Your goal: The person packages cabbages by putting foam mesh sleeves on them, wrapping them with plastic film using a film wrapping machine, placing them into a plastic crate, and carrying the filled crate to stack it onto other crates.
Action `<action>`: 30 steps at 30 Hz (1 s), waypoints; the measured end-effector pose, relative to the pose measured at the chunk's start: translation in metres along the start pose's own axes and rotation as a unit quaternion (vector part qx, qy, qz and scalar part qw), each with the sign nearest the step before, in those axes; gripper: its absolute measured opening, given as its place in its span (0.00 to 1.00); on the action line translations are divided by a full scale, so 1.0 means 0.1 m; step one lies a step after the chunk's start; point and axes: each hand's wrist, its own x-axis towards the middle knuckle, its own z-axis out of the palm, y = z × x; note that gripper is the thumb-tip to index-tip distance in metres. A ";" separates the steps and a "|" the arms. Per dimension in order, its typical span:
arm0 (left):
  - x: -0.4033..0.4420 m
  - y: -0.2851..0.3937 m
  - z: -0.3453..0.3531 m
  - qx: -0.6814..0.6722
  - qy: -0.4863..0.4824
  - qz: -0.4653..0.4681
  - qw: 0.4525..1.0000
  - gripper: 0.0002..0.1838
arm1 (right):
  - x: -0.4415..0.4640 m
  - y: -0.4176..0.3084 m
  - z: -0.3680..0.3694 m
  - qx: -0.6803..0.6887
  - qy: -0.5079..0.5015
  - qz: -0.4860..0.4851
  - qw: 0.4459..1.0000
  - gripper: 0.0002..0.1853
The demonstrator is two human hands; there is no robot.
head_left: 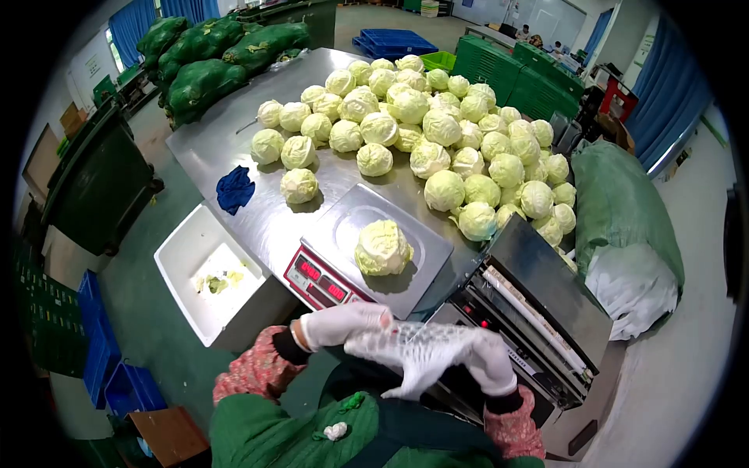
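Wrap (427, 347) hanging between left hand (346, 324) and right hand (490, 363), both gripping it; uneven pulling possibly tearing it, stray bump possibly rolling cabbage (382, 248) off scale (343, 212).

Likely produce packhouse: cabbages (441, 127), scale (343, 228)

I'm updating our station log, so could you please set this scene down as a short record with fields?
Left hand: gloved, holding one side of the white net
Right hand: gloved, holding the other side
On the scale: one cabbage
Scale display: red digits lit
Beyond the scale: many loose cabbages on the metal table
To the left: blue cloth on the table; white bin containing leaf scraps
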 end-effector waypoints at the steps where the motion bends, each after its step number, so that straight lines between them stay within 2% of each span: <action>1: -0.06 0.02 -0.11 -0.012 -0.014 -0.040 0.999 0.17 | -0.07 0.09 -0.06 0.013 -0.031 -0.006 0.999 0.19; 2: -0.14 0.18 -0.14 -0.025 -0.028 -0.083 0.996 0.17 | -0.11 0.17 -0.03 0.011 -0.015 -0.020 1.000 0.20; 3: -0.17 0.36 -0.23 -0.001 -0.018 -0.015 1.000 0.17 | -0.09 0.13 0.09 -0.026 0.067 -0.018 0.997 0.20; 4: -0.19 0.49 -0.48 0.093 0.061 0.032 0.993 0.17 | -0.06 0.09 0.20 -0.063 0.150 -0.016 0.987 0.21; 5: -0.16 0.47 -0.91 0.130 0.157 0.095 0.974 0.16 | 0.01 0.18 -0.03 -0.026 0.114 -0.027 0.993 0.20; 6: -0.12 0.58 -1.25 0.223 0.298 0.137 0.918 0.15 | 0.02 0.12 0.10 0.003 0.149 -0.069 0.986 0.20; 7: -0.05 0.53 -1.86 0.342 0.404 0.173 0.831 0.15 | 0.02 0.06 0.14 -0.031 0.169 -0.082 0.982 0.20; 8: -0.04 0.72 -1.97 0.272 0.487 0.119 0.821 0.18 | 0.00 0.04 0.14 -0.065 0.188 -0.095 0.975 0.20; 9: -0.02 0.66 -2.43 0.485 0.531 0.132 0.682 0.25 | -0.04 0.05 0.08 -0.150 0.180 -0.098 0.967 0.19; 10: 0.02 0.58 -2.84 0.607 0.512 0.086 0.602 0.36 | -0.03 0.08 0.08 -0.131 0.200 -0.102 0.966 0.19; 11: 0.06 0.51 -3.01 0.657 0.501 0.017 0.564 0.40 | -0.02 0.05 0.12 -0.238 0.211 -0.113 0.941 0.16; 12: 0.11 0.43 -3.16 0.701 0.485 -0.052 0.521 0.44 | -0.01 0.05 0.15 -0.232 0.236 -0.113 0.937 0.14; 14: 0.20 0.26 -3.46 0.661 0.462 0.019 0.591 0.50 | 0.00 0.06 0.20 -0.217 0.287 -0.113 0.926 0.10; 15: 0.23 0.31 -3.49 0.620 0.442 0.089 0.642 0.50 | -0.01 0.09 0.19 -0.136 0.314 -0.113 0.933 0.12; 16: 0.20 0.31 -3.48 0.600 0.450 0.068 0.658 0.50 | -0.04 0.13 0.17 -0.052 0.339 -0.115 0.932 0.15; 18: 0.20 0.26 -3.50 0.586 0.498 0.090 0.633 0.48 | -0.14 0.21 0.09 -0.156 0.367 -0.126 0.908 0.16; 20: 0.16 0.22 -3.59 0.488 0.543 0.151 0.666 0.47 | -0.19 0.23 0.04 -0.156 0.348 -0.117 0.917 0.15; 21: 0.12 0.29 -3.47 0.440 0.545 0.164 0.695 0.47 | -0.20 0.25 0.01 -0.141 0.342 -0.116 0.922 0.15; 24: -0.08 0.65 -2.65 0.451 0.507 0.131 0.723 0.46 | -0.15 0.27 -0.02 -0.125 0.341 -0.122 0.924 0.14; 25: -0.11 0.64 -2.50 0.474 0.492 0.157 0.714 0.46 | -0.12 0.24 0.01 -0.120 0.338 -0.123 0.925 0.14; 26: -0.15 0.72 -2.23 0.541 0.486 0.132 0.674 0.45 | -0.07 0.22 0.03 -0.115 0.336 -0.123 0.927 0.13; 28: -0.12 0.76 -1.73 0.554 0.482 0.086 0.673 0.44 | -0.01 0.21 0.03 -0.098 0.320 -0.123 0.934 0.11; 30: -0.04 0.69 -1.40 0.603 0.471 0.092 0.637 0.42 | 0.07 0.16 0.12 -0.052 0.312 -0.108 0.942 0.13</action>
